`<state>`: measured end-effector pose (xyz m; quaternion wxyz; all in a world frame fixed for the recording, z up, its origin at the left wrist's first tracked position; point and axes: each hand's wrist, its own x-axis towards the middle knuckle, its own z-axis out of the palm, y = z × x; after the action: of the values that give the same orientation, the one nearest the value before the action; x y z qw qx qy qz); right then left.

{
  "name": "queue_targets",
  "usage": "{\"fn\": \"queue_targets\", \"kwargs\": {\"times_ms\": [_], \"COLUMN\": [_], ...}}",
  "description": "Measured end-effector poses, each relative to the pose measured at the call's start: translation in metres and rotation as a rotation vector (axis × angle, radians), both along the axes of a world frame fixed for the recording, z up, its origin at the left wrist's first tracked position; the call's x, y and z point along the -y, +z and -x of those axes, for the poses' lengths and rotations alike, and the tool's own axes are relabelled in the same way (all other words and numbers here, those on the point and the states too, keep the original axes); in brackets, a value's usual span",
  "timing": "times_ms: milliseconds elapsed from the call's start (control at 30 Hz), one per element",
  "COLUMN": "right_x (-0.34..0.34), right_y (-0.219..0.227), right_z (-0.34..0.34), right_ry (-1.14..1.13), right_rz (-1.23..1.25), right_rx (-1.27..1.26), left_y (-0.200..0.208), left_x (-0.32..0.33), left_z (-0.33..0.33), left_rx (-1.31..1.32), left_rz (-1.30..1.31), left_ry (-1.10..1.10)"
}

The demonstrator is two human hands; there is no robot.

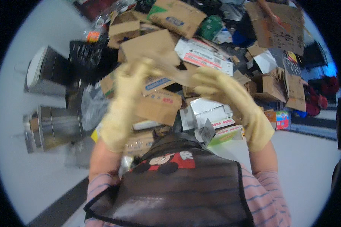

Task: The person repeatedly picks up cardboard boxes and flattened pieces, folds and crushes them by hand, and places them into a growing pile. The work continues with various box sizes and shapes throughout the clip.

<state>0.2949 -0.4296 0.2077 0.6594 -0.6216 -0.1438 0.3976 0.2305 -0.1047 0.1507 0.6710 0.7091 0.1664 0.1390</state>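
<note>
Both my hands wear pale yellow rubber gloves and are raised over a heap of cardboard boxes. My left hand (134, 73) is closed on a thin, tan flat piece (170, 71), smeared by motion, so its material is unclear. That piece slants down to the right toward my right hand (212, 83), whose fingers are stretched out with their tips by its far end; whether they touch it, I cannot tell. Below the hands lie a flattened brown box (159, 106) and an opened white carton (210, 111). Just beyond is a white printed box (204, 56).
Another person's hand (275, 19) is at a large brown cardboard sheet (288, 36) at the far right. Black bags (85, 56) and metal bins (60, 123) line the left side. A green-and-brown box (176, 19) tops the heap. An open brown box (269, 89) sits to the right.
</note>
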Motion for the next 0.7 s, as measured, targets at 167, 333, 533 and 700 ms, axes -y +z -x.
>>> {"fn": "queue_targets", "kwargs": {"times_ms": [167, 333, 533, 700], "right_x": [0.009, 0.024, 0.005, -0.056], "right_y": [-0.033, -0.115, -0.279, -0.428], "right_z": [0.014, 0.061, 0.099, 0.09], "right_ry": [-0.397, -0.062, 0.075, -0.084], "right_rz": [0.441, 0.609, 0.663, 0.77], "right_rx": [0.204, 0.068, -0.269, -0.322], "left_y": [-0.026, -0.06, -0.124, -0.172], "left_x": [-0.258, -0.379, -0.308, -0.167], "left_z": [0.157, 0.335, 0.442, 0.509], "left_rx": [-0.86, -1.337, -1.078, -1.334], "left_rz": [-1.284, -0.55, -0.922, -0.838], "left_ry": [0.018, 0.416, 0.375, -0.391]}}
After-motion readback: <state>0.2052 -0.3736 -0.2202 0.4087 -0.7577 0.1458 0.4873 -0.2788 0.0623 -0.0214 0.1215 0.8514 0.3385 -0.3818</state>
